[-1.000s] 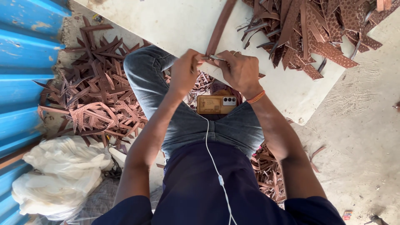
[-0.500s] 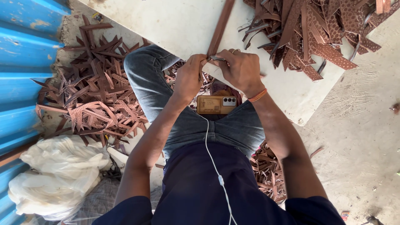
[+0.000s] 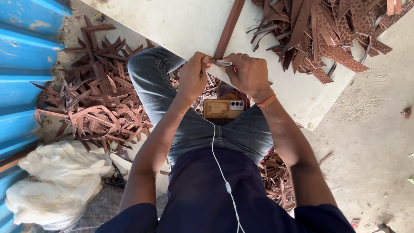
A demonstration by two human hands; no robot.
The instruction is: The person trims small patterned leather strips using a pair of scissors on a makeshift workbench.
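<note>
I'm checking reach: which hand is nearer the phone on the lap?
Right. The right hand is just above the phone; the left hand is up and left.

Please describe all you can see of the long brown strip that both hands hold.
The long brown strip is narrow, flat and straight, leather-like in look. It lies on the white board, running up out of view. Its near end sits at the board's edge, where the left hand and the right hand pinch it; a small metal tool touches it there.
</note>
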